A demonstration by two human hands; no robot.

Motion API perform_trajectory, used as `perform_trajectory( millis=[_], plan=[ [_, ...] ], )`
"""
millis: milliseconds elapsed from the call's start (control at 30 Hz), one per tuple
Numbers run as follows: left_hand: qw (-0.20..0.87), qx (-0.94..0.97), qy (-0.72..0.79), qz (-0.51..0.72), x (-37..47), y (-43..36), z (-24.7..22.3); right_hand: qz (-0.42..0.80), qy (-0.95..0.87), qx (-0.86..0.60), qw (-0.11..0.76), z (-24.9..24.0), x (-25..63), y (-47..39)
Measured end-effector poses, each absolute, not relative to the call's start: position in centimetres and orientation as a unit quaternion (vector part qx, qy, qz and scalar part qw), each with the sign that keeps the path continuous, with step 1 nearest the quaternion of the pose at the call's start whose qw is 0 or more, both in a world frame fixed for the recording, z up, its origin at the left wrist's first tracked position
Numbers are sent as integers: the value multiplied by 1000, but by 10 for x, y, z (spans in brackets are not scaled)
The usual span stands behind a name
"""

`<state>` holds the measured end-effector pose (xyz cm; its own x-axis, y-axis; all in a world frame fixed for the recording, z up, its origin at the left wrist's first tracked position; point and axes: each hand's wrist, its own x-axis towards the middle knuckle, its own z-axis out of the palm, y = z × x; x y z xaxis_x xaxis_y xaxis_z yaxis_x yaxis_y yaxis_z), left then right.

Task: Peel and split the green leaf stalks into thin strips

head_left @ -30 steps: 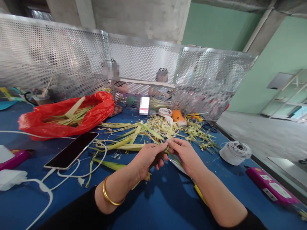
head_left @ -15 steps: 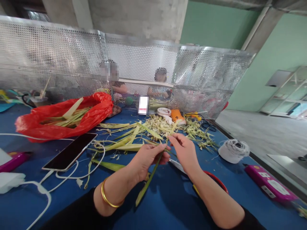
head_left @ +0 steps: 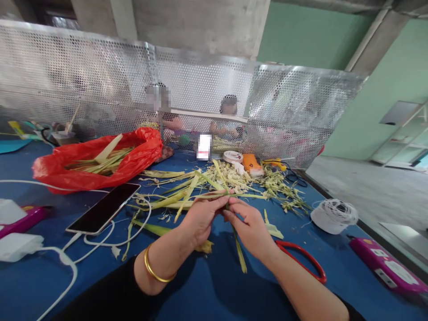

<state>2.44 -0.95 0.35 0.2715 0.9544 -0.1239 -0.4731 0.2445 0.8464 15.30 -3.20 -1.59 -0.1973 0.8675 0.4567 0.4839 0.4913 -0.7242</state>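
Observation:
Long green leaf strips (head_left: 240, 252) cross between my two hands above the blue table (head_left: 220, 292). My left hand (head_left: 203, 218) pinches them where they meet, thumb on top. Close against it, my right hand (head_left: 245, 223) also has its fingers closed on the strips, one of which hangs down below. Other strip ends fan out to the left, away from me and to the right. Just past my hands lies a pile of pale dried leaf scraps (head_left: 217, 178). Red-handled scissors (head_left: 323, 272) lie under my right forearm, their blades hidden.
At left are a red plastic bag (head_left: 83, 180) of leaves, a phone (head_left: 103, 209) and white cables. At right lie a roll of white cord (head_left: 334, 217) and a purple power strip (head_left: 384, 265). Behind a perforated metal screen (head_left: 203, 84), two people sit.
My hands have drawn closer together and turned the strips; the hanging end now points down to the right instead of down to the left. The view has shifted slightly.

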Motion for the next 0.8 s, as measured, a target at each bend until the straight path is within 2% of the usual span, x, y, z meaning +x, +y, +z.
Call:
perform_trajectory(
  millis=[300,367,500,567,700,800],
  plan=[
    [726,339,339,493,20,-5,2,216,-771,-438,409,-12,156,-35],
    [724,344,347,487,18,-3,4,159,-765,-462,420,-10,158,-37],
    [717,360,366,472,13,0,10,-53,-700,-522,485,-3,166,-38],
    [714,365,364,474,12,0,11,-101,-702,-532,462,-2,168,-35],
    [696,397,370,470,14,-2,9,-1,-756,-532,381,-8,165,-29],
    [640,457,390,479,17,-5,8,19,-763,-535,362,-11,161,-31]
  ],
)
